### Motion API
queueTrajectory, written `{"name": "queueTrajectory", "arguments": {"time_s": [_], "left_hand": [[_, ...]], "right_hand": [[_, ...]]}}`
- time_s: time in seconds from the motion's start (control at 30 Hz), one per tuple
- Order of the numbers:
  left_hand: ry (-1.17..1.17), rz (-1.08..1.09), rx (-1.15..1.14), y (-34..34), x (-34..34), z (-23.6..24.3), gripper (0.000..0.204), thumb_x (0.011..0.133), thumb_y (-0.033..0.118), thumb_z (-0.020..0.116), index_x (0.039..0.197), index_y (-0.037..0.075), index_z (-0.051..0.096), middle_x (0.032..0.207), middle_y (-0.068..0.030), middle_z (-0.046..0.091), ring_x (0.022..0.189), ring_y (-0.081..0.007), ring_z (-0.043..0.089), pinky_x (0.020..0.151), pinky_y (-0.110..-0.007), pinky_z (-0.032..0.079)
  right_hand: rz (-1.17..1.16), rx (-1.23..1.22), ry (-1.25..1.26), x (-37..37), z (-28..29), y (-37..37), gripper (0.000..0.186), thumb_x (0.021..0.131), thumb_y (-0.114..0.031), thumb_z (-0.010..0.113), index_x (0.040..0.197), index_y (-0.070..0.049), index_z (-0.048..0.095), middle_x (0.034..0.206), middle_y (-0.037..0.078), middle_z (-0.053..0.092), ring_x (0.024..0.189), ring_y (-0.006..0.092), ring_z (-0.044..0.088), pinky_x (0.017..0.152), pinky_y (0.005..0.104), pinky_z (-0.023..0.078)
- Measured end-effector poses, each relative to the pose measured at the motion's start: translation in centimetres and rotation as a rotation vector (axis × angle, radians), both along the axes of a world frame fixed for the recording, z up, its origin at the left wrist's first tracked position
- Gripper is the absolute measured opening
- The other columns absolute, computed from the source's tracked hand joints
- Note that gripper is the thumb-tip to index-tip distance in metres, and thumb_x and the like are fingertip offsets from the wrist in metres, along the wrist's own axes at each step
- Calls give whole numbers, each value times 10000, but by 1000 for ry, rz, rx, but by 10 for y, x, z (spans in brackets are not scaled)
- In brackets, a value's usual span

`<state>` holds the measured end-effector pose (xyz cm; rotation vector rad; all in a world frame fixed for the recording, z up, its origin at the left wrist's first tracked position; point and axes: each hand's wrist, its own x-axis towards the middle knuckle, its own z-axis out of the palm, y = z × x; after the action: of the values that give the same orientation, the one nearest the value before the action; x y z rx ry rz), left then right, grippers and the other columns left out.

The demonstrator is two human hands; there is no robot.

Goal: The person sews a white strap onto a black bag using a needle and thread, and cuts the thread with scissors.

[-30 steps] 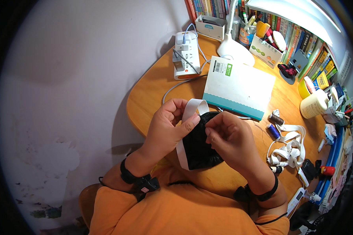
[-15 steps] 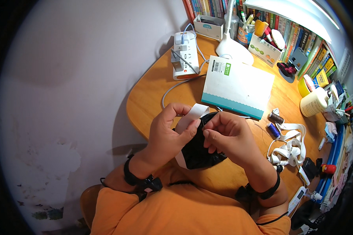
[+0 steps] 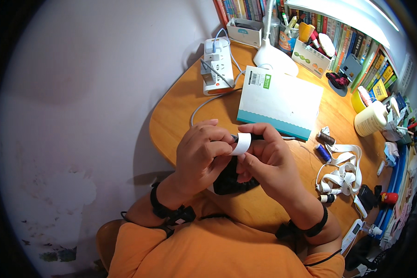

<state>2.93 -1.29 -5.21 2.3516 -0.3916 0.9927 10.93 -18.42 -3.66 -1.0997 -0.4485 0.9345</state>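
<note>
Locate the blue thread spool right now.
Head view, right of centre: the blue thread spool lies on the desk right of the right hand, just below the brown spool and left of the tangled white band.

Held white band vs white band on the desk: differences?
The held band sits between the left hand and right hand; the desk band lies on the desk. The held band shows one short curve; the desk band, many tangled loops. Both are white strips.

The left hand [image 3: 197, 155] and right hand [image 3: 275, 162] hold a curved white elastic band [image 3: 242, 143] between them; black fabric [image 3: 231, 180] shows below. On the wooden desk [image 3: 171, 120], a blue thread spool [image 3: 323, 154] lies beside a tangled white strap [image 3: 343, 176].
</note>
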Motion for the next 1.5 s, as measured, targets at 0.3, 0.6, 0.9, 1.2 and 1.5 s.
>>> {"name": "queueTrajectory", "arguments": {"time_s": [0.3, 0.6, 0.9, 1.2, 1.5], "left_hand": [[-42, -62, 107, 1, -14, 6, 196, 813, 61, 698, 944, 139, 576, 972, -21, 658, 892, -222, 641, 903, -438, 523], [-108, -234, 195, 2, -25, 5, 167, 805, 126, 708, 950, 113, 627, 958, -33, 662, 833, -214, 623, 739, -328, 558], [148, -137, -355, 2, -17, 27, 239, 854, 275, 705, 968, 79, 627, 1063, -92, 633, 961, -259, 602, 834, -384, 487], [323, -215, -694, -8, -15, 20, 146, 865, 74, 734, 977, 55, 641, 988, -77, 636, 890, -168, 619, 790, -276, 482], [308, -253, -720, -11, -16, 28, 183, 867, 60, 734, 1028, 43, 649, 982, -79, 624, 887, -148, 605, 776, -267, 477]], "right_hand": [[-157, 49, -181, -12, -13, 4, 326, 925, 56, 544, 1227, 0, 433, 930, 66, 634, 793, 80, 598, 704, 213, 480], [-338, 111, -681, -13, -23, 1, 353, 867, 138, 558, 1190, 18, 480, 867, 78, 649, 788, 108, 638, 687, 227, 484], [-413, 171, -1109, -9, -23, 2, 264, 842, 105, 626, 1080, 6, 572, 867, 131, 689, 650, 247, 696, 546, 292, 526], [-433, 228, -1149, -11, -22, 3, 246, 853, 89, 628, 1068, -8, 561, 805, 105, 685, 577, 224, 671, 490, 292, 492], [-413, 272, -1134, -12, -23, -1, 290, 828, 112, 588, 1097, 11, 548, 817, 110, 683, 596, 221, 672, 540, 294, 519]]}}
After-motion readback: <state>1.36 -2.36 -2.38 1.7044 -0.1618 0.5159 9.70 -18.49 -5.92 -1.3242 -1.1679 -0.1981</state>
